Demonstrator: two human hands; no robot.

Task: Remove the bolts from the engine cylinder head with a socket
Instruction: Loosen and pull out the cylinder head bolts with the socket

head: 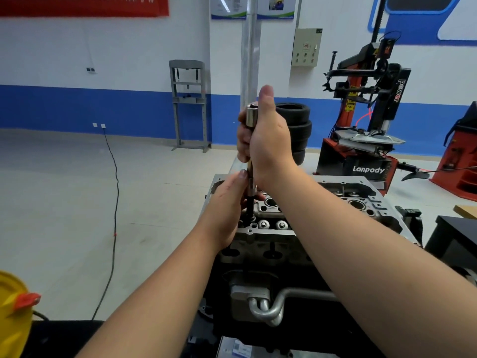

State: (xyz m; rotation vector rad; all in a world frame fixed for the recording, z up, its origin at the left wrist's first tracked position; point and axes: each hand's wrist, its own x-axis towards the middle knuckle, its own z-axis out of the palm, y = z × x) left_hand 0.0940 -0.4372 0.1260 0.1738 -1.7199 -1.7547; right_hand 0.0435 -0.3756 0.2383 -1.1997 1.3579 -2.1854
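I am looking down on the head (pixel 304 202), the grey casting atop the dark engine, and taking every place from it. Beyond the head, a tyre changer (pixel 366 120) is standing on the floor next to a stack of tyres (pixel 299 125); off the head's left side a cable (pixel 113 202) is trailing across the floor.

My right hand (pixel 268 140) is hanging above the head's near-left corner, fingers curled round the upper part of the tool (pixel 249 117), thumb pointing straight up. My left hand (pixel 227 205) is sitting lower, right at the head's left edge, thumb and fingers pinching the shaft just above the casting.

The tool is standing nearly upright, its long axis running straight down from my right fist, through my left fingertips, into the head. Its dark lower end, the socket (pixel 251 208), is reaching a recess at the near-left corner (the bolt itself is hidden under it, so I cannot tell how far out it has come).

So the bolt is lying directly below both hands, along the tool's axis, and my left hand is the nearer one. I judge the coming move will be a turn about that vertical line, with the left steadying.
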